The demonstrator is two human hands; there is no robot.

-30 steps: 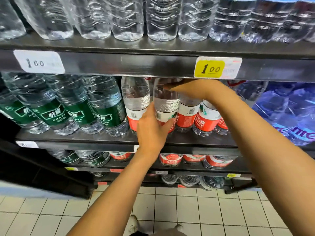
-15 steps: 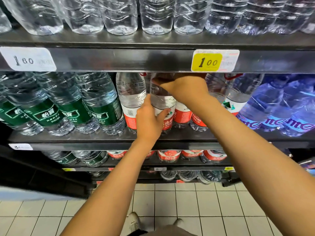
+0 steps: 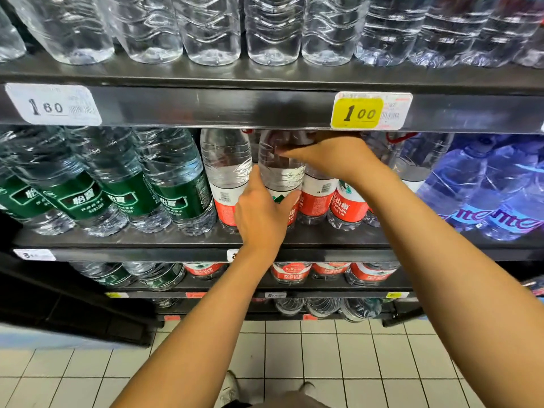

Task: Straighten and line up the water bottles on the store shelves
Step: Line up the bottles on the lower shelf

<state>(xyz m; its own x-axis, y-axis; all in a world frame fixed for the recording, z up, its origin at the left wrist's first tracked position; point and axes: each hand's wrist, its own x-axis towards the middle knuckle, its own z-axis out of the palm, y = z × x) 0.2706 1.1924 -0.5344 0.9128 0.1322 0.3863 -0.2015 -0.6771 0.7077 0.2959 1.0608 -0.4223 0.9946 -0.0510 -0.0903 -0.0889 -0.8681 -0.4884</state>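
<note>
Head view shows you working the middle shelf [image 3: 164, 241], with one red-label bottle [image 3: 281, 172] standing at the centre of the picture, front row. Your left hand [image 3: 262, 219] wraps its lower body at the label, thumb on the left flank and fingers curled round the front. Your right hand [image 3: 332, 157] comes in from 3 o'clock and curls over the bottle's shoulder, close under the shelf lip that carries the yellow price tag [image 3: 357, 113]; the cap is hidden, so you cannot tell whether the fingers reach it.

Judge this bottle as full and fairly heavy, with thin ribbed plastic that gives under a hard squeeze and a smooth film label that can slip. Keep the low hold on the label band for weight and the high hold on the stiffer shoulder for steering.

Its neighbour [image 3: 226, 175] touches at 9 o'clock, more red-label bottles [image 3: 347, 201] crowd at 3 o'clock, and green-label bottles [image 3: 173, 184] lean further toward 9. Turn gently so you do not nudge them.
</note>
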